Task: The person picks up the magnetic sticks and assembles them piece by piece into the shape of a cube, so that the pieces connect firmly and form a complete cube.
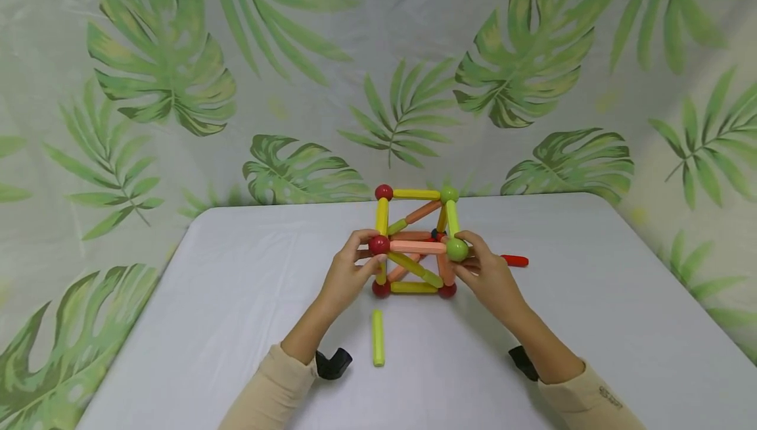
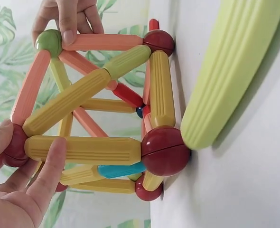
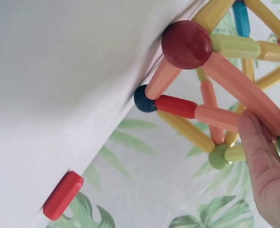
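Note:
A cube-shaped frame of ribbed magnetic building rods and balls stands on the white table, mid-scene. At its near upper left corner, my left hand (image 1: 350, 271) grips a dark red ball (image 1: 379, 245) between thumb and fingers. Opposite, my right hand (image 1: 493, 279) holds the green ball (image 1: 457, 250) at the near upper right corner. A pink rod (image 1: 417, 246) spans these two balls. Yellow, pink and light green rods make the other edges and diagonals. The left wrist view shows a blue rod (image 2: 121, 170) inside; a dark blue ball (image 3: 144, 99) sits at a lower corner in the right wrist view.
A loose light green rod (image 1: 378, 338) lies on the table (image 1: 248, 272) in front of the frame. To the right, behind my right hand, lies a red rod (image 1: 514, 261). A leaf-patterned cloth (image 1: 414, 35) hangs behind the table.

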The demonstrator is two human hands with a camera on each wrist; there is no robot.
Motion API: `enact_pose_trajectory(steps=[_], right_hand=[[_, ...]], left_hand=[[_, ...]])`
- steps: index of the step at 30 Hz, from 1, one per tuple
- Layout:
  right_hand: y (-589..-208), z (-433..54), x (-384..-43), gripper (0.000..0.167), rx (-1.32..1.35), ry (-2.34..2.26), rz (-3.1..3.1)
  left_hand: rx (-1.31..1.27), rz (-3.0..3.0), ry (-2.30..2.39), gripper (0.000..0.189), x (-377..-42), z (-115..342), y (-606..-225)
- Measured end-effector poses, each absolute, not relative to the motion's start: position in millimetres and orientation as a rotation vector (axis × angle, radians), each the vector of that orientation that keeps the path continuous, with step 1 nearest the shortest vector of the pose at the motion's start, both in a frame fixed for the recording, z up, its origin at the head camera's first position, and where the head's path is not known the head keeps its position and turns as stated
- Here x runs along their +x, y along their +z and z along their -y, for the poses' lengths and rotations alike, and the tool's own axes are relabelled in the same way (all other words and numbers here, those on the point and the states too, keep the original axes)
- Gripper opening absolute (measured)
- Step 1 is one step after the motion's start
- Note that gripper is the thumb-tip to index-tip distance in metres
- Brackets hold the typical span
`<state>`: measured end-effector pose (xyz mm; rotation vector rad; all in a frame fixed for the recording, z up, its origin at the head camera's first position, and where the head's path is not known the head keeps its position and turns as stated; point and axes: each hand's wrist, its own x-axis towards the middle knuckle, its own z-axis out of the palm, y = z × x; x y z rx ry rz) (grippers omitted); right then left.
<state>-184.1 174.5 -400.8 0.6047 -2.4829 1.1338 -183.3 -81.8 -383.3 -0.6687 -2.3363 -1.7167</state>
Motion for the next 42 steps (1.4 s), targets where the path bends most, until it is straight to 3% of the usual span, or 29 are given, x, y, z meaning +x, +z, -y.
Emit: enact_pose_trajectory(steps=[12,19,26,31,34,42], right_hand=[[-393,-216,-180,0.070,0.644,1.109,2.460],[-408,-265,-211,0.058,0.551,1.012,2.583],[-428,-289,-233,0.057,0.583,0.868,3.078],[-430,-288,-236,0.034,0.650,0.608,3.130],[-427,-284,-236,0.027,0.627,0.650,3.132],[-374,-246,-222,0.036,0.504,1.100,2.681]], left_hand=[[-0.529,2.707,-1.489,0.074,-176,90,-403],[-0.526,3.215,-0.982,0.066,-157,90,-424],[-0.599,3.325,-0.808,0.050,-142,85,-428],[-0.575,3.315,-0.850,0.043,-144,92,-423],[-0.533,3.271,-0.939,0.043,-149,102,-417],[-0.388,2.961,-1.175,0.042,-165,129,-397]])
